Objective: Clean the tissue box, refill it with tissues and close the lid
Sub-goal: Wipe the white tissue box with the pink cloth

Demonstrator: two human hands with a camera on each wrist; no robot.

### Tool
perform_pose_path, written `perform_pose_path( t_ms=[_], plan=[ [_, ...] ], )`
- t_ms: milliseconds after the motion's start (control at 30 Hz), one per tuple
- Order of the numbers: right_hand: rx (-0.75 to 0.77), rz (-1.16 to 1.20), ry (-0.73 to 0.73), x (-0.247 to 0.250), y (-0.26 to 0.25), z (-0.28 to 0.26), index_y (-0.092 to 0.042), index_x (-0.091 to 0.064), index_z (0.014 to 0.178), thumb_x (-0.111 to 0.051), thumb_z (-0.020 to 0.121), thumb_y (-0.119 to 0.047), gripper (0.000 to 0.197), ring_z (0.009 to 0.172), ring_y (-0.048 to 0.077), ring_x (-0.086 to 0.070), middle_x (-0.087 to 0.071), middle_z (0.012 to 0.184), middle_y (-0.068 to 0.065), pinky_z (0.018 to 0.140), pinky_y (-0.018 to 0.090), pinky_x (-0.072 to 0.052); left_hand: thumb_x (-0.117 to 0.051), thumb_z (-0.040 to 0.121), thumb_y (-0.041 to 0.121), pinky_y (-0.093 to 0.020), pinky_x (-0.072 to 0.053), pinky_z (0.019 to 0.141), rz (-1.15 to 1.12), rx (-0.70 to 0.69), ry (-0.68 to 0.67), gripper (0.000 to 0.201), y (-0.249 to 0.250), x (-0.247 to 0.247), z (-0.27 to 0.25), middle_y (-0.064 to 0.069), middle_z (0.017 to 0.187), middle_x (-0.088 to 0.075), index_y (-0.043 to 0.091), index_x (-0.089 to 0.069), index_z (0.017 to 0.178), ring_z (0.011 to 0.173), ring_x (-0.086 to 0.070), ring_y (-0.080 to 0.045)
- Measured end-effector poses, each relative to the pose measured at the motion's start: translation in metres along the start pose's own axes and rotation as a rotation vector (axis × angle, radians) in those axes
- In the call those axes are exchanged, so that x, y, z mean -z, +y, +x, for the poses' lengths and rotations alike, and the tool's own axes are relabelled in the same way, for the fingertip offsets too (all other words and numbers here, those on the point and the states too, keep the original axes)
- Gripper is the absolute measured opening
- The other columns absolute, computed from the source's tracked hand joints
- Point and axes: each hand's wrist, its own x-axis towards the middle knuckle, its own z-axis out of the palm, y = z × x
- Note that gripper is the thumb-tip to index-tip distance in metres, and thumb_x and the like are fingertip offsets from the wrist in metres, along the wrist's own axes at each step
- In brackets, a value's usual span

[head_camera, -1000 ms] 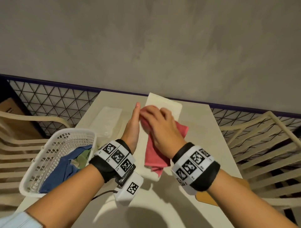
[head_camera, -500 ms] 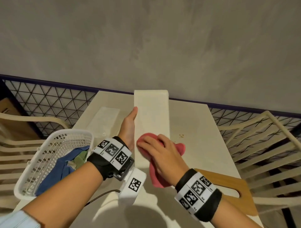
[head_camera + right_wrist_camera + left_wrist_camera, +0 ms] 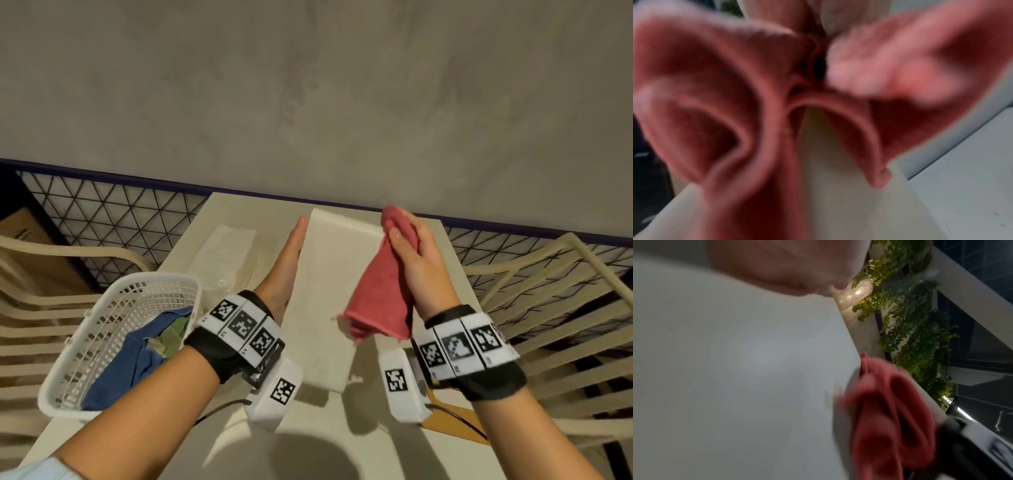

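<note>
A long white tissue box (image 3: 327,294) is held tilted above the table, its smooth broad face toward me. My left hand (image 3: 286,267) lies flat with straight fingers against the box's left side. My right hand (image 3: 416,253) grips a pink cloth (image 3: 380,291) against the box's right side, near its far corner. The cloth hangs down in folds. In the left wrist view the box face (image 3: 735,369) fills the picture with the cloth (image 3: 890,415) at its edge. The right wrist view shows blurred cloth (image 3: 735,105) folds. A clear pack of tissues (image 3: 226,253) lies on the table at the left.
A white plastic basket (image 3: 113,335) with blue and green cloths sits at the table's left front. A wooden board (image 3: 455,425) lies under my right wrist. Cream chairs (image 3: 561,308) stand on both sides. A grey wall (image 3: 308,102) rises just behind the table (image 3: 239,212).
The right hand has carried the pink cloth from the box's broad face near me up to its right side by the far corner. The box has tipped slightly to the right.
</note>
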Motion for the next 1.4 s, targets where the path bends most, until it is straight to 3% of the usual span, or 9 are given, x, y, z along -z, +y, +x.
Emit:
perform_pose_path(
  t_ms=[200,333,467,567,767,900,1067,1267,1400],
  plan=[
    [0.044,-0.27,-0.125,-0.011,0.031,-0.032,-0.021,-0.04,0.126,-0.05,0.091,-0.013,0.037,0.116,0.011,-0.047,-0.048,0.125,-0.003,0.098,0.019,-0.038,-0.036,0.091,0.051,-0.038,-0.043,0.101,0.02,0.067,0.1,0.053,0.0,0.004,0.002,-0.011,0.121,-0.063,0.013,-0.057,0.121,0.109,-0.06,-0.026],
    [0.155,-0.429,-0.06,-0.016,0.041,-0.045,-0.01,-0.046,0.122,-0.043,0.092,-0.014,0.03,0.116,0.016,-0.041,-0.045,0.121,0.005,0.102,0.031,-0.036,-0.034,0.092,0.027,-0.03,-0.044,0.068,-0.003,0.087,0.082,0.03,-0.011,0.01,0.007,-0.01,0.083,-0.059,0.009,-0.058,0.092,0.072,-0.056,-0.023],
    [0.312,-0.741,-0.212,-0.04,0.029,-0.052,-0.01,-0.049,0.125,-0.025,0.083,-0.03,0.053,0.116,0.02,-0.034,-0.047,0.127,0.01,0.099,0.027,-0.027,-0.032,0.096,0.044,-0.025,-0.048,0.084,0.036,0.017,0.073,0.045,-0.013,-0.009,0.002,-0.008,0.1,-0.064,0.009,-0.056,0.112,0.091,-0.063,-0.015],
    [0.377,-0.84,-0.298,-0.047,0.02,-0.045,-0.015,-0.047,0.128,-0.043,0.087,-0.014,0.042,0.115,0.024,-0.039,-0.049,0.13,0.006,0.092,0.028,-0.026,-0.026,0.095,0.05,-0.012,-0.053,0.058,0.005,-0.016,0.017,0.055,-0.014,-0.014,0.0,-0.002,0.07,-0.071,0.01,-0.063,0.084,0.065,-0.069,-0.006],
    [0.405,-0.806,-0.277,-0.009,0.03,-0.04,-0.014,-0.052,0.122,-0.037,0.087,-0.014,0.038,0.113,0.024,-0.044,-0.055,0.125,0.006,0.1,0.023,-0.029,-0.025,0.094,0.056,-0.036,-0.035,0.108,-0.047,-0.112,0.154,0.054,-0.009,-0.007,-0.009,-0.001,0.119,-0.064,0.021,-0.059,0.116,0.112,-0.057,-0.017],
    [0.475,-0.752,-0.31,-0.039,0.021,-0.045,-0.015,-0.054,0.12,-0.034,0.084,-0.015,0.041,0.109,0.015,-0.037,-0.056,0.123,0.003,0.094,0.019,-0.025,-0.02,0.097,0.047,-0.001,-0.04,0.076,0.108,-0.19,0.175,0.043,-0.009,-0.019,-0.016,0.018,0.094,-0.059,0.027,-0.058,0.09,0.081,-0.055,0.019],
    [0.389,-0.706,-0.186,-0.026,0.025,-0.026,-0.013,-0.053,0.121,-0.035,0.085,-0.015,0.04,0.113,0.02,-0.041,-0.054,0.124,0.006,0.095,0.007,-0.019,-0.02,0.099,0.042,-0.026,-0.027,0.113,0.154,-0.277,0.237,0.052,-0.005,-0.012,-0.016,-0.001,0.139,-0.049,0.014,-0.048,0.132,0.132,-0.04,-0.012],
    [0.424,-0.667,-0.264,-0.06,0.011,-0.04,-0.012,-0.052,0.122,-0.036,0.083,-0.008,0.043,0.113,0.016,-0.037,-0.052,0.124,0.006,0.098,0.021,-0.024,-0.02,0.097,0.047,-0.017,-0.047,0.079,0.111,-0.277,0.163,0.056,-0.001,-0.018,-0.019,0.011,0.073,-0.07,0.022,-0.066,0.077,0.081,-0.064,-0.004],
    [0.319,-0.715,-0.199,-0.057,0.013,-0.001,-0.014,-0.049,0.126,-0.043,0.091,-0.004,0.037,0.115,0.021,-0.035,-0.047,0.126,0.008,0.095,0.02,-0.023,-0.017,0.095,0.054,-0.022,-0.045,0.093,0.117,-0.297,0.268,0.061,-0.004,-0.013,-0.019,0.004,0.11,-0.066,0.016,-0.06,0.116,0.108,-0.058,-0.006]
  ],
)
